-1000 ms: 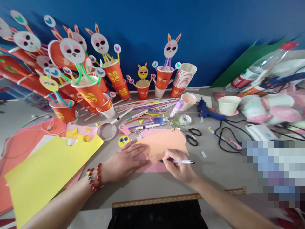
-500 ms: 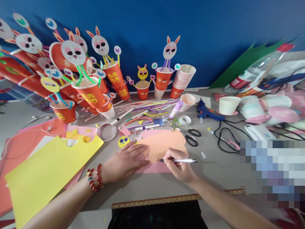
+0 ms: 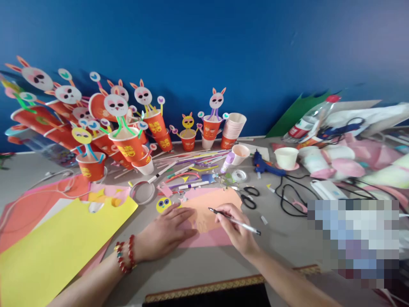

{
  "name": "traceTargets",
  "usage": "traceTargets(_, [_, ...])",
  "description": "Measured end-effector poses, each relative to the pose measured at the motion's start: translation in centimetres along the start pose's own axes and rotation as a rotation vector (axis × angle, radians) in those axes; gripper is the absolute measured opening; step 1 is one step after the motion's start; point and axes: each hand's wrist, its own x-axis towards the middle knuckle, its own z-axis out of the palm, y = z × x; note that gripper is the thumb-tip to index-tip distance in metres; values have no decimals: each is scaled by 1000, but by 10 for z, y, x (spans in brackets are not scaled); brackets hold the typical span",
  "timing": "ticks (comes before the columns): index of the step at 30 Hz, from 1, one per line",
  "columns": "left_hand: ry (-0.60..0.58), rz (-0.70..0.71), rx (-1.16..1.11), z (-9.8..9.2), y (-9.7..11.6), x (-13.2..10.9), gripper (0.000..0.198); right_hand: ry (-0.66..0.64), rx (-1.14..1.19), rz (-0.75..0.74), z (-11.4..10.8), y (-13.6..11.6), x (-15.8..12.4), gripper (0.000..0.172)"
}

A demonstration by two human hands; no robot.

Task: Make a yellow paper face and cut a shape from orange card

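Note:
My right hand point(image 3: 237, 228) is closed round a pen point(image 3: 234, 221) with a dark tip and pale barrel. The tip is over an orange sheet of paper point(image 3: 220, 204), above and right of small drawn loops; I cannot tell whether it touches. Spread flat, my left hand point(image 3: 168, 232) presses on the left part of that sheet, with a bracelet of red beads at the wrist. Under the orange sheet lies a pink sheet point(image 3: 207, 241). Just above my left fingers is a yellow paper disc with blue eyes point(image 3: 164, 205).
Black-handled scissors point(image 3: 249, 197) and a tape roll point(image 3: 239, 175) lie behind my right hand. A blue glue gun point(image 3: 267, 165) with its cable is at the right. Red paper cups with rabbit figures point(image 3: 126, 145) stand back left. A yellow sheet point(image 3: 64, 243) covers the left.
My right hand has lifted the pen tip away from the drawn loops, up and slightly left in view. The camera view has tilted up. My left hand stays on the sheet.

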Motion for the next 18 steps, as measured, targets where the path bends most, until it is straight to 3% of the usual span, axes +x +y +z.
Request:
traceTargets(4, [19, 26, -4, -3, 0, 0, 48, -19, -232, -194, -19, -5, 9, 19])
traceTargets(8, [43, 35, 2, -5, -1, 0, 43, 66, -575, -297, -67, 5, 18, 34])
traceTargets(13, [44, 37, 31, -5, -1, 0, 43, 94, -920, -213, -127, 33, 18, 48])
traceTargets(18, [62, 31, 13, -4, -1, 1, 42, 51, -1005, -157, -146, 51, 14, 54])
